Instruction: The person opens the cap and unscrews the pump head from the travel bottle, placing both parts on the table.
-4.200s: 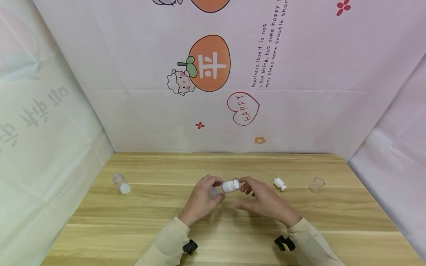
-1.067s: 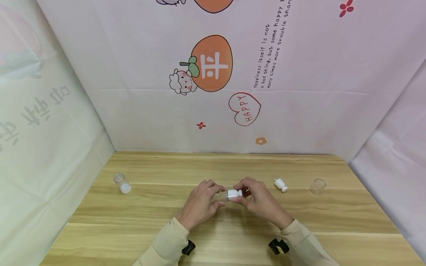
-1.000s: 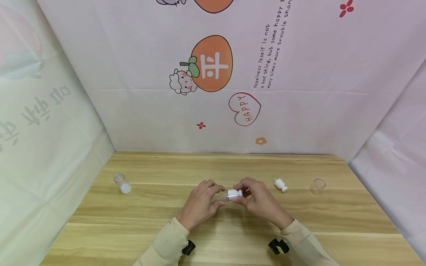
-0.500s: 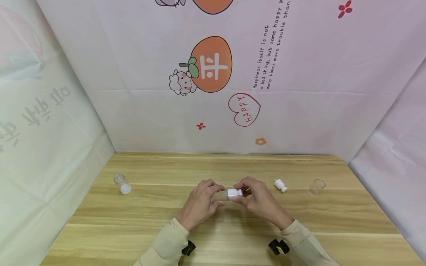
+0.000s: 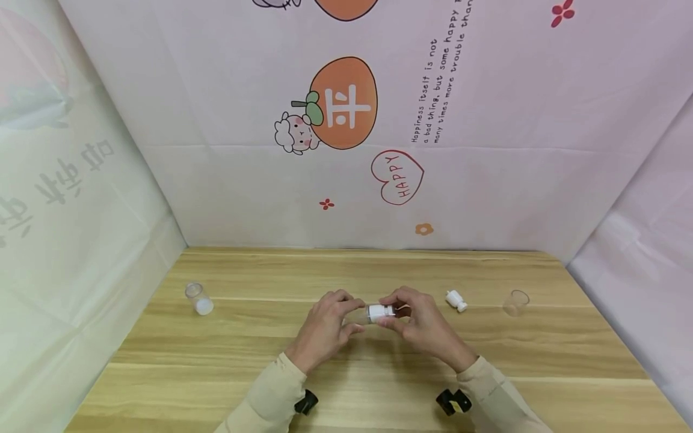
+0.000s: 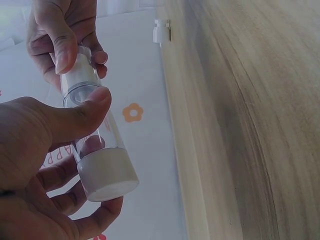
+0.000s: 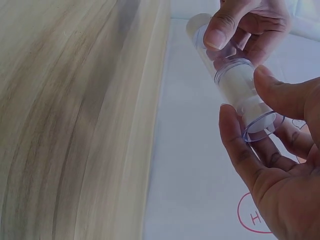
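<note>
Between both hands, above the table, lies a small clear pump bottle (image 5: 381,313) with a white base (image 6: 111,175), held sideways. My left hand (image 5: 323,328) grips its clear body, thumb on one side and fingers on the other. At the other end my right hand (image 5: 428,329) pinches the clear cap (image 7: 259,126) that surrounds the white pump head (image 7: 239,85). The cap's open rim shows in the right wrist view, near the right fingers. Part of the bottle is hidden behind fingers and thumbs.
On the wooden table (image 5: 260,361), a white pump head (image 5: 456,300) lies right of the hands. Farther right is a clear cap (image 5: 516,304). A clear bottle with a white base (image 5: 199,299) lies far left. Printed cloth (image 5: 243,198) closes off the back and sides.
Since the oldest frame, my right hand has come in and taken hold of the capped end, and the bottle has turned more level. Over the last second both hands have hardly moved.
</note>
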{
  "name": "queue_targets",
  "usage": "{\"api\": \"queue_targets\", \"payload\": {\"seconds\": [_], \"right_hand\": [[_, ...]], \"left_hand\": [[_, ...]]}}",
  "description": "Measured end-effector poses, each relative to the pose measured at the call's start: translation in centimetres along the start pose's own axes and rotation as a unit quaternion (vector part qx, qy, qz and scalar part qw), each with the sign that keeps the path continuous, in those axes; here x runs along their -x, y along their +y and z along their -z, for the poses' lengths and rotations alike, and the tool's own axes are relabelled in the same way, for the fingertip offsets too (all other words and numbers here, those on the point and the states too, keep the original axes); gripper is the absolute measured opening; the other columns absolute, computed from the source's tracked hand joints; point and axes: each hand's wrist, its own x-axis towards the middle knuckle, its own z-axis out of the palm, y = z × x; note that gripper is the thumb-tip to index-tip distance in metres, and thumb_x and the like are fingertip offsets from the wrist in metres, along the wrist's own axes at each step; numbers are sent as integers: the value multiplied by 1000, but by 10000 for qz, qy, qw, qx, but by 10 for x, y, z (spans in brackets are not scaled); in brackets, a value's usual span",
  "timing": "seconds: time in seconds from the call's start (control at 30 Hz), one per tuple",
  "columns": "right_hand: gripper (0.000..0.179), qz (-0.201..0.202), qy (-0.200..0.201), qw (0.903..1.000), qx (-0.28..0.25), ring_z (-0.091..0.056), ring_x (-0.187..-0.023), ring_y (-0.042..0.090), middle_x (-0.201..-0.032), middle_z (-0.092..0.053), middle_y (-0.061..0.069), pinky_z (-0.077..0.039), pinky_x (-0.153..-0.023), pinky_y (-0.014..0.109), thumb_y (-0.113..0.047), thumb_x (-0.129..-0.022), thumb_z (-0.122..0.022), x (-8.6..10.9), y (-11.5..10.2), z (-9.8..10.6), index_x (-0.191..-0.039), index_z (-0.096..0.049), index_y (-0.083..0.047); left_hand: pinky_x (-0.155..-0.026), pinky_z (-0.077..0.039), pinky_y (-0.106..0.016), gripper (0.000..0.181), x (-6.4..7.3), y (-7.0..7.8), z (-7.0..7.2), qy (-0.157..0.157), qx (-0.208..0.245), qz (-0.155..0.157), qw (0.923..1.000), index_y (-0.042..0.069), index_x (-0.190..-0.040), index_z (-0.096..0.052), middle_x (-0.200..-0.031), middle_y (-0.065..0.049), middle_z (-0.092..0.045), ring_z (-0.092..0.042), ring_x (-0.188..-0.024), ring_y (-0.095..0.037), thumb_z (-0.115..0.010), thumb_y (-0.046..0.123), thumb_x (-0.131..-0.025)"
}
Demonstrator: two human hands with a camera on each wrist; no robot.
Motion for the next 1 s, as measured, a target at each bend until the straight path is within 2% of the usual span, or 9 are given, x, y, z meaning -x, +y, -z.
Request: {"api": "queue_targets", "payload": {"seconds": [0.5,0.7,1.0], "right_hand": [[23,-206,103,9991,-358,-69,-86,22,-102,-71,11,-60,-74,30,-6,-86,-81,0,0,-1,-105,-70,0],[24,-280,170,9984,-461,-68,-85,21,-100,-71,8,-59,-76,31,-6,-85,-81,1,1,-2,-106,-71,-2],[23,-527,216,9956,-740,-68,-89,27,-104,-71,12,-59,-79,30,0,-87,-79,0,2,1,-108,-71,0]], "left_hand": [[-74,-52,-35,34,-2,1,4,-35,61,-40,10000,8,-111,-76,-105,-4,-70,-61,-90,-20,-87,19,-80],[-75,-53,-35,35,-3,0,5,-51,26,-85,9999,8,-112,-76,-105,-4,-70,-62,-91,-19,-86,22,-82],[-72,-51,-31,35,-6,1,9,49,-200,-349,9992,8,-115,-75,-106,-4,-69,-60,-90,-19,-84,21,-84]]}}
